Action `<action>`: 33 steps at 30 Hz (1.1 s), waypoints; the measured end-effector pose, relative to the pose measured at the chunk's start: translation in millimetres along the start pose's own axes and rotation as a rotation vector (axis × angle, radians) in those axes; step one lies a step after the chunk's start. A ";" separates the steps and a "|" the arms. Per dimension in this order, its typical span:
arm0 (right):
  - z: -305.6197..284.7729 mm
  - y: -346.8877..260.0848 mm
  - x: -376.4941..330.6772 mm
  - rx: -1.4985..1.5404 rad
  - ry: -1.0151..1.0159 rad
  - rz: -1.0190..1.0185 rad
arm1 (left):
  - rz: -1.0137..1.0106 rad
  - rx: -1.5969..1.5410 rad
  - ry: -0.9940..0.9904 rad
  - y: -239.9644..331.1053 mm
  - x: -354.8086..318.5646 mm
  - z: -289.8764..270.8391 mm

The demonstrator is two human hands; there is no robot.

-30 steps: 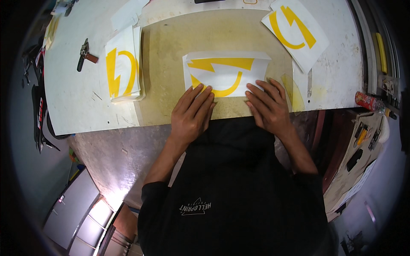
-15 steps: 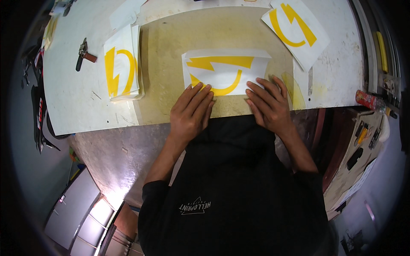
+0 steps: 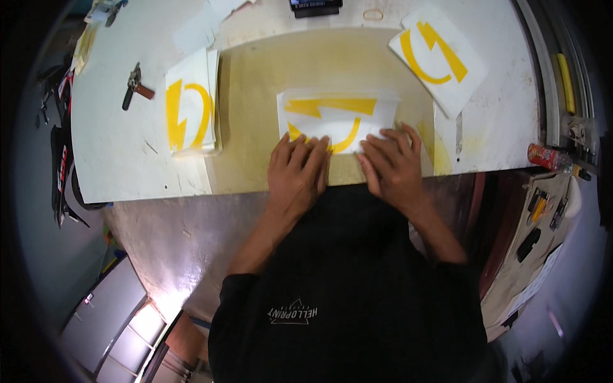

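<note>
A white sheet (image 3: pixel 341 123) with a yellow lightning-bolt shape and a yellow curve lies crosswise before me on the table; its far edge looks blurred. On its near left part rest the fingertips of my left hand (image 3: pixel 296 171), fingers stretched forward and covering some of the yellow. My right hand (image 3: pixel 397 167) lies at the near right part, fingers extended and slightly apart, thumb pointing in toward the other hand. Both hands touch the sheet from above, and I see neither one gripping it. The sheet's near corners are partly hidden under the fingers.
Left of the sheet sits a stack of similar printed sheets (image 3: pixel 191 121); more lie at the far right (image 3: pixel 440 57). A tool with a brown part (image 3: pixel 135 88) lies farther left. A dark device (image 3: pixel 316 7) is at the back, a red-labelled bottle (image 3: pixel 546 157) at the right edge.
The view has shifted, so the table sits lower in the picture. My hands are slightly closer together on the sheet's near part. The stacks look undisturbed.
</note>
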State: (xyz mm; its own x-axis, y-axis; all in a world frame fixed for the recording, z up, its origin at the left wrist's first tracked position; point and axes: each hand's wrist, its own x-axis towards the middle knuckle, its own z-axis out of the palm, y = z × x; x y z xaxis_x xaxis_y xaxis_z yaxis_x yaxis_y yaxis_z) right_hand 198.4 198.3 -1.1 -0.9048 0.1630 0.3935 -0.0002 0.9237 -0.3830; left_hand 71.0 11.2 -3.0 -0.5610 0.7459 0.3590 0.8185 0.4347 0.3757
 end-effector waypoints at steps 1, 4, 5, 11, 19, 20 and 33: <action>3.7 -4.5 2.6 -0.011 0.012 0.002 | 0.002 0.012 0.012 2.2 2.2 0.3; 10.4 -8.3 4.3 -0.057 0.032 0.023 | 0.008 0.017 0.037 3.7 4.2 3.6; 12.1 -10.1 2.7 -0.067 0.030 0.035 | 0.004 0.019 0.033 3.8 2.9 3.9; 9.6 -8.7 5.1 -0.054 0.040 0.045 | -0.010 -0.001 -0.005 -6.6 2.8 -2.6; 15.7 -24.6 16.1 -0.032 0.014 0.042 | -0.059 0.067 -0.003 -39.1 -6.4 -27.9; 23.0 -31.1 22.2 0.007 -0.001 0.037 | -0.054 0.063 -0.008 -39.9 -4.8 -27.7; -24.0 14.5 -16.0 -0.061 0.019 0.326 | -0.098 0.022 -0.008 -34.7 -1.5 -29.1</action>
State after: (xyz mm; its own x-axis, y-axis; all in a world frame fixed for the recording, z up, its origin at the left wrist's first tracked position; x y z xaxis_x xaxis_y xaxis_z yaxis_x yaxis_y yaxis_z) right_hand 223.0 217.4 7.1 -0.8452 0.4589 0.2741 0.3137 0.8410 -0.4408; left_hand 39.8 -19.7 8.3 -0.6374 0.7032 0.3149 0.7624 0.5164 0.3900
